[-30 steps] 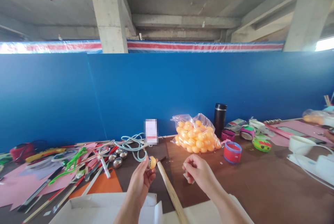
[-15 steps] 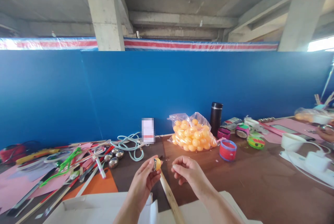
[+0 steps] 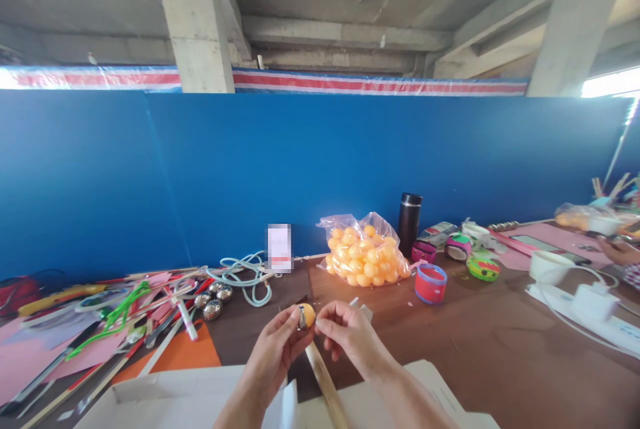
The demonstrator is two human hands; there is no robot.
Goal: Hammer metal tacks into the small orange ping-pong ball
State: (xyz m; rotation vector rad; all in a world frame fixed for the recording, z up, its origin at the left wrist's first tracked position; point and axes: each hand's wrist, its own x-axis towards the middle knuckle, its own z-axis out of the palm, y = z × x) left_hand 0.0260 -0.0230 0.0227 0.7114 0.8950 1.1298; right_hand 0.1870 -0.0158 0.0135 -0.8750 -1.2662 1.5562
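Note:
My left hand [image 3: 277, 341] holds an orange ping-pong ball [image 3: 307, 314] between thumb and fingers. A shiny dark-and-silver patch covers the ball's left side. Close to the ball's right side, my right hand [image 3: 347, 334] has its thumb and index finger pinched together. Whatever may be in that pinch is too small to make out. Behind my hands stands a clear plastic bag of orange ping-pong balls [image 3: 367, 256]. Under them, a wooden stick [image 3: 327, 386] points toward me.
Silver balls [image 3: 213, 309], pens, sticks and coloured paper clutter the left side. An open white box [image 3: 165, 392] lies in front. Rightward are a red-and-blue tape roll [image 3: 431, 284], a black flask [image 3: 410, 222] and a power strip [image 3: 615, 332]. Another person's hand [image 3: 613, 249] shows far right.
My right hand has moved left, bringing its pinched fingers up close to the ball. My left hand still holds the ball. The view has shifted slightly.

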